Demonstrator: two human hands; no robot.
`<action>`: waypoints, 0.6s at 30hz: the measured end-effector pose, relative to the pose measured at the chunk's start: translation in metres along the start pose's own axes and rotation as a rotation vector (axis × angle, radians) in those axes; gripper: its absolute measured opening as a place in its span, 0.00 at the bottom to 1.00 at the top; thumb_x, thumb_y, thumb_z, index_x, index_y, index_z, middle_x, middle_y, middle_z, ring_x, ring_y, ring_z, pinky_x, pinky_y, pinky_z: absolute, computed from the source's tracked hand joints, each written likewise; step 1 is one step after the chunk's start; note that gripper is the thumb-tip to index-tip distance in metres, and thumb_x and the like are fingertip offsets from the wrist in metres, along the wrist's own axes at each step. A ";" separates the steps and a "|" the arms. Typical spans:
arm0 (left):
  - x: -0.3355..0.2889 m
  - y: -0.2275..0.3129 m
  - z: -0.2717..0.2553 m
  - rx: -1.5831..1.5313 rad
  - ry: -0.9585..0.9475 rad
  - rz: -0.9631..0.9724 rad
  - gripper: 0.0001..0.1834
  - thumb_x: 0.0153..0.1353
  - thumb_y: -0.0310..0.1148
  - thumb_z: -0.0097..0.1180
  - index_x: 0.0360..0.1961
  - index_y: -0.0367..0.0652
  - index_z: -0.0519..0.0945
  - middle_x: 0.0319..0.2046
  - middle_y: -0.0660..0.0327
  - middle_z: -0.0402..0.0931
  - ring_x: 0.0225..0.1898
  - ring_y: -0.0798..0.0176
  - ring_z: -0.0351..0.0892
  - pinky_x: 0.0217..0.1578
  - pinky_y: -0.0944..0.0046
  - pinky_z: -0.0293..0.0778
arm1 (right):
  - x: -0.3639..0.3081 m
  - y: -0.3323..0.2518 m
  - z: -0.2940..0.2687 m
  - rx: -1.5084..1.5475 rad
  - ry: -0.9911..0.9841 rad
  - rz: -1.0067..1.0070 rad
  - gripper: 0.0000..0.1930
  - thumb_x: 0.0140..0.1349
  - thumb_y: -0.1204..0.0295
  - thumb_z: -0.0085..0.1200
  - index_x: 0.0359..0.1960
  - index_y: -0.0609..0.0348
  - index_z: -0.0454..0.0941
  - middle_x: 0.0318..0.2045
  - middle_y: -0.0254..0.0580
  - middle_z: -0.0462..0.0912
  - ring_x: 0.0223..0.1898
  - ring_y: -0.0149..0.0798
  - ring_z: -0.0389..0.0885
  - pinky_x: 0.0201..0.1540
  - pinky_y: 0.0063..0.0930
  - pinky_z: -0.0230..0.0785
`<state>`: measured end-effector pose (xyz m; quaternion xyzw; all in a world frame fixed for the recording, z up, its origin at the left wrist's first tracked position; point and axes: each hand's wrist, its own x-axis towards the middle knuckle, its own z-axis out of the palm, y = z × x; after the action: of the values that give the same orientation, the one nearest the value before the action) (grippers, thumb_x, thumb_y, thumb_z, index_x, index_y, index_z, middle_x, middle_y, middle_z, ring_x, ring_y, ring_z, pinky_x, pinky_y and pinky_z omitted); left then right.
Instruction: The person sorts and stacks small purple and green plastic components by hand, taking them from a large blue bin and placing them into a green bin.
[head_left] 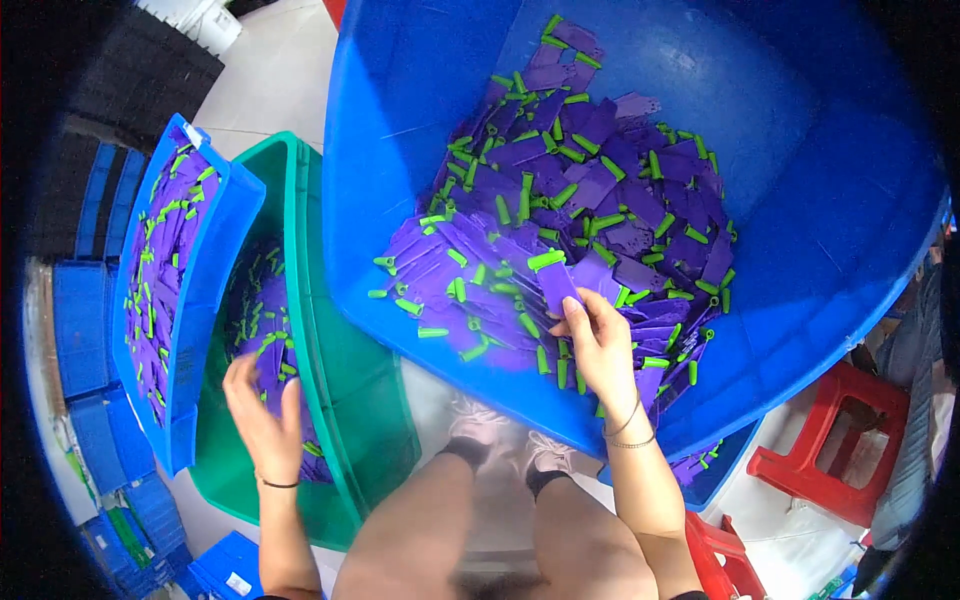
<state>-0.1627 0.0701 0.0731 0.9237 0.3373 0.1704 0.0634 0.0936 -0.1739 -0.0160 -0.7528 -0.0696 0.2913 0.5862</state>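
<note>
Between the thumb and fingers of my right hand (597,345) is a flat purple piece with a green end (558,288), its green end pointing away from me. It is raised over a heap of similar purple-and-green pieces (530,200) inside a large blue bin (430,90). My left hand (265,420) is over a green bin (365,430), thumb apart from the curved fingers. More such pieces (262,300) lie inside the green bin; some show just beyond the left fingertips, and I see none gripped there.
A blue crate (205,310) filled with the same pieces rests tilted at the green bin's left side. Red stools (835,440) stand at the right. Blue crates (85,350) are stacked along the far left. My feet (480,420) are between the bins.
</note>
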 end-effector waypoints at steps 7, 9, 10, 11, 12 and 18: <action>0.020 0.158 0.125 -1.210 -0.451 -0.226 0.17 0.69 0.37 0.40 0.52 0.36 0.68 0.41 0.57 0.72 0.46 0.65 0.71 0.48 0.67 0.66 | -0.029 -0.011 0.044 -0.386 0.009 -0.707 0.18 0.53 0.79 0.57 0.47 0.58 0.76 0.40 0.47 0.77 0.38 0.45 0.78 0.43 0.33 0.71; 0.026 0.168 0.138 -1.353 -0.394 -0.402 0.17 0.69 0.40 0.39 0.46 0.37 0.70 0.37 0.59 0.72 0.42 0.67 0.71 0.45 0.68 0.66 | -0.029 -0.011 0.039 -0.318 -0.071 -0.667 0.17 0.53 0.78 0.57 0.47 0.58 0.76 0.43 0.48 0.76 0.41 0.46 0.78 0.45 0.33 0.70; 0.030 0.171 0.141 -1.490 -0.335 -0.584 0.18 0.70 0.43 0.38 0.41 0.37 0.73 0.32 0.61 0.73 0.38 0.69 0.71 0.43 0.69 0.66 | -0.025 -0.001 0.036 -0.205 -0.121 -0.567 0.15 0.57 0.76 0.53 0.48 0.61 0.74 0.46 0.48 0.75 0.45 0.43 0.76 0.49 0.32 0.68; 0.037 0.174 0.142 -1.425 -0.292 -0.577 0.20 0.70 0.45 0.37 0.33 0.40 0.73 0.27 0.64 0.71 0.33 0.71 0.69 0.37 0.69 0.65 | -0.023 0.005 0.035 -0.092 -0.170 -0.467 0.14 0.61 0.75 0.49 0.48 0.65 0.72 0.49 0.48 0.73 0.49 0.41 0.75 0.52 0.31 0.66; 0.040 0.171 0.147 -1.342 -0.344 -0.457 0.19 0.69 0.44 0.37 0.34 0.39 0.73 0.26 0.62 0.72 0.31 0.69 0.71 0.35 0.67 0.66 | -0.024 -0.003 0.038 0.334 -0.208 -0.062 0.18 0.66 0.66 0.45 0.52 0.67 0.68 0.51 0.46 0.72 0.52 0.38 0.73 0.56 0.31 0.62; 0.042 0.178 0.159 -0.725 -0.139 0.390 0.26 0.61 0.52 0.46 0.32 0.33 0.68 0.28 0.46 0.66 0.33 0.42 0.68 0.33 0.52 0.64 | -0.004 0.000 0.034 0.411 -0.161 0.222 0.26 0.71 0.54 0.30 0.48 0.65 0.71 0.45 0.43 0.75 0.45 0.36 0.73 0.51 0.28 0.63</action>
<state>0.0312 -0.0392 -0.0222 0.8974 0.0689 0.2241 0.3738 0.0721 -0.1469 -0.0192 -0.5950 0.0276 0.4211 0.6841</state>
